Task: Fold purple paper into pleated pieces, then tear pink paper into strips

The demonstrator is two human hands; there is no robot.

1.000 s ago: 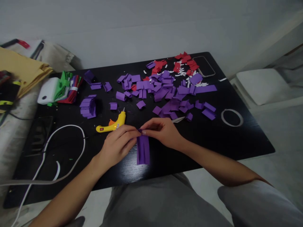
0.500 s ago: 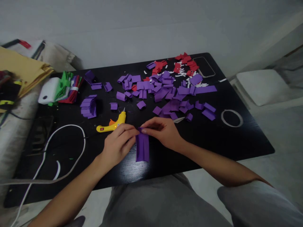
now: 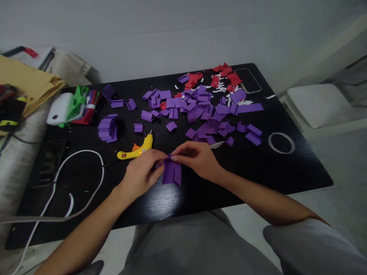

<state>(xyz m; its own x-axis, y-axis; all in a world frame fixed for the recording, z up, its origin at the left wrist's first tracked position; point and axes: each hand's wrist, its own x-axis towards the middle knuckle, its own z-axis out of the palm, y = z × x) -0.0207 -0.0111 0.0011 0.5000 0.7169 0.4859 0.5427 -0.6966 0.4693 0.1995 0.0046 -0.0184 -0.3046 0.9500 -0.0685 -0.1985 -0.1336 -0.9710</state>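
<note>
Between my hands hangs a creased strip of purple paper (image 3: 172, 172), near the front of the black table. My left hand (image 3: 143, 168) pinches its upper left edge, and my right hand (image 3: 197, 158) grips the top right with thumb and fingers. Both hands are closed on the strip, with fingertips almost meeting at its top. Just beyond my left hand lies a yellow glue gun (image 3: 136, 149), nozzle pointing away. Scissor blades (image 3: 217, 145) show partly beyond my right hand. Folded purple paper pieces (image 3: 197, 109) are heaped farther back.
Red paper pieces (image 3: 226, 72) and white scraps lie at the back right beside a phone-shaped outline (image 3: 248, 81). A tape ring (image 3: 281, 143) rests at the right. A looping white cable (image 3: 86, 152), a ridged purple paper roll (image 3: 108, 128) and bundled coloured strips (image 3: 77, 105) occupy the left.
The purple strip's lower end has come up and its hanging part looks shorter and wider. My left hand has shifted slightly; my right hand stays almost in place.
</note>
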